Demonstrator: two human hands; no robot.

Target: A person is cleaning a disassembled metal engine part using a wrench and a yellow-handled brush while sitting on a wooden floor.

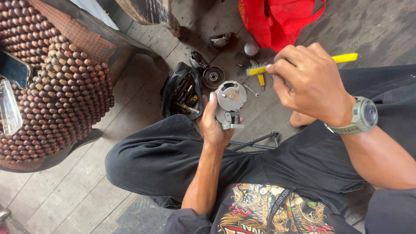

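Observation:
My left hand [214,123] grips a silvery metal mechanical part [230,102] with a round flat face, held upright above my lap. My right hand [310,80], with a grey-green watch [363,116] on its wrist, is raised to the right of the part and closed around a yellow-handled tool [344,57]. The tool's other yellow end [256,70] sticks out left of my fingers, just above the metal part. I sit cross-legged on a wooden floor in dark trousers.
An open black tool pouch [182,93] with several tools lies by my knee. A round metal component [213,77], small loose parts [222,40], a wrench [251,89] and a red bag [277,19] lie beyond. A seat with a wooden bead cover [56,82] holds a phone [15,68].

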